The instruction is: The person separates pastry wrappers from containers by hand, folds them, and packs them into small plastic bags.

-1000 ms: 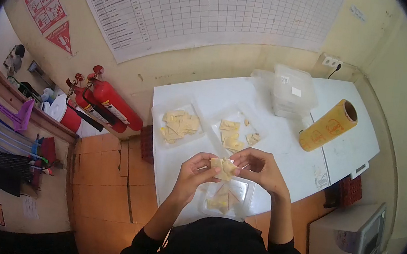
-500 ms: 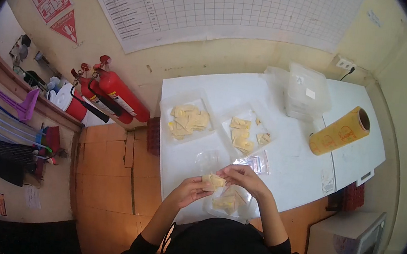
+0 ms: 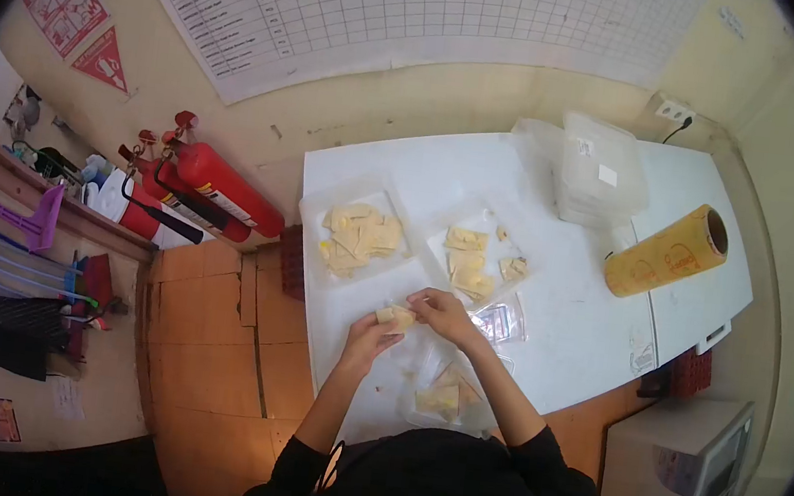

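Observation:
My left hand point(image 3: 370, 339) is closed on a pale yellow folded piece point(image 3: 396, 318), which looks like a dough or pastry parcel. The fingers of my right hand point(image 3: 444, 315) pinch the piece's right side. Both hands are over the near left part of the table. Beyond them, a clear plastic container point(image 3: 313, 276) holds a heap of similar pieces point(image 3: 362, 238). To its right, a second container point(image 3: 437, 270) has several pieces point(image 3: 467, 263) in it. Partly behind my right forearm, a near container point(image 3: 407, 404) holds more pieces point(image 3: 441, 397).
A printed plastic packet point(image 3: 502, 321) lies right of my right hand. Stacked clear containers point(image 3: 603, 178) and a large yellow roll of film point(image 3: 668, 252) occupy the white table's point(image 3: 585, 318) right side. Fire extinguishers point(image 3: 228, 187) stand left of the table, and a grey cabinet point(image 3: 663, 445) stands at right.
Both hands have moved up and left with the folded piece, from beside the near container towards the far left one. The camera view has shifted slightly.

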Tool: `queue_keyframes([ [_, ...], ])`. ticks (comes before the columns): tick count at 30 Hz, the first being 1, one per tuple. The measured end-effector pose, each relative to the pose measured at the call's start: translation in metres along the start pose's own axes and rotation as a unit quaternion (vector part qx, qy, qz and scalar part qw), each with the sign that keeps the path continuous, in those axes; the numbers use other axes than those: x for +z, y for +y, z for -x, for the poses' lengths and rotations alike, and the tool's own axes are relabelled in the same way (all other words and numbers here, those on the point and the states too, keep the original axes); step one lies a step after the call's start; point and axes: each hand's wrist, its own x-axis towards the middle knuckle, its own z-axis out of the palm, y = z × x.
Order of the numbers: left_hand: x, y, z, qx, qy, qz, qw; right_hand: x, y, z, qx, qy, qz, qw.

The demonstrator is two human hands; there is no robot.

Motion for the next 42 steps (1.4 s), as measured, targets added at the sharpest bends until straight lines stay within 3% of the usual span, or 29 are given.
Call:
queue_keyframes([
  [2,-0.004,-0.009,-0.01,0.002,0.022,-0.019,1.0,0.003,0.014,-0.005,-0.018,0.032,0.037,0.999],
  [4,-0.013,-0.018,-0.017,0.096,0.047,-0.194,0.975,0.006,0.022,-0.007,-0.039,0.059,0.076,0.995],
  [5,-0.018,-0.024,-0.023,0.095,0.047,-0.195,0.975,0.005,0.023,-0.005,-0.044,0.068,0.076,0.994],
  [7,-0.021,-0.028,-0.028,0.218,0.096,-0.359,0.902,0.005,0.021,-0.003,-0.048,0.078,0.076,0.993],
  [8,-0.018,-0.026,-0.025,0.217,0.096,-0.36,0.902,0.005,0.018,0.0,-0.054,0.083,0.085,0.991],
  [10,-0.013,-0.018,-0.019,0.313,0.13,-0.499,0.798,0.007,0.011,0.004,-0.061,0.088,0.093,0.99],
  [13,-0.012,-0.008,-0.017,0.302,0.139,-0.549,0.767,0.01,0.006,0.01,-0.072,0.118,0.122,0.983],
  [15,-0.008,-0.002,-0.011,0.286,0.155,-0.526,0.786,0.012,0.004,0.014,-0.142,0.172,0.132,0.966],
  [22,-0.015,-0.001,-0.005,0.26,0.145,-0.501,0.813,0.014,-0.017,0.035,-0.119,0.198,0.223,0.947],
  [24,-0.02,-0.008,-0.006,0.289,0.147,-0.494,0.807,0.014,-0.012,0.034,-0.131,0.188,0.242,0.943],
  [28,-0.016,-0.004,0.004,0.321,0.14,-0.449,0.822,-0.005,-0.021,0.045,-0.164,0.216,0.19,0.944],
  [31,-0.013,0.0,0.011,0.31,0.165,-0.447,0.823,-0.043,-0.024,0.045,-0.099,0.309,0.224,0.919],
  [33,-0.012,0.001,0.011,0.315,0.166,-0.435,0.827,-0.068,-0.013,0.038,-0.109,0.342,0.36,0.861],
  [39,-0.004,-0.004,0.01,0.342,0.15,-0.413,0.831,-0.077,-0.003,0.013,-0.099,0.243,0.464,0.846],
  [42,0.002,-0.002,0.014,0.343,0.141,-0.417,0.83,-0.069,0.011,-0.005,-0.126,0.266,0.506,0.811],
])
